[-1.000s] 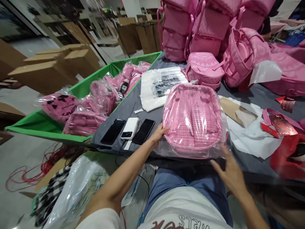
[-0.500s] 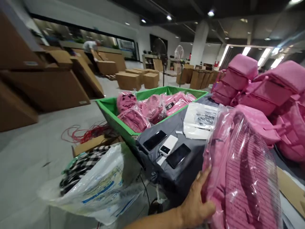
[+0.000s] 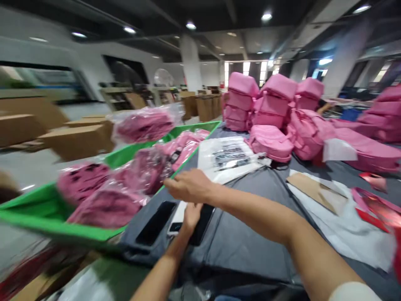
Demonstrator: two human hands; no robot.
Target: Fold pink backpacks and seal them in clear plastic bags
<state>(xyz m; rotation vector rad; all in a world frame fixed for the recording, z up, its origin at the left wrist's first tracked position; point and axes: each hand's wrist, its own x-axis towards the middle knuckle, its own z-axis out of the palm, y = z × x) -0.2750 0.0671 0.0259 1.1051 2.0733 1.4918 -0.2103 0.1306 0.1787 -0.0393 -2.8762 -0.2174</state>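
A pink backpack in a clear plastic bag is blurred above the far rim of a green bin, away from both hands. Other bagged pink items lie inside the bin. My right hand is over the near table edge, holding nothing, fingers loosely apart. Just below it, my left hand is over a white power bank between two black phones; its fingers are partly covered and look loose, with nothing held. One phone lies to the left; the other phone is partly hidden.
On the grey-covered table lie white plastic bags. Pink backpacks are stacked at the back. Cardboard and white sheets lie to the right. Cartons stand on the floor beyond the bin.
The bagged backpack, earlier at the right against my left hand, is now out of my hands above the bin. My right hand has come into view. The view has turned right.
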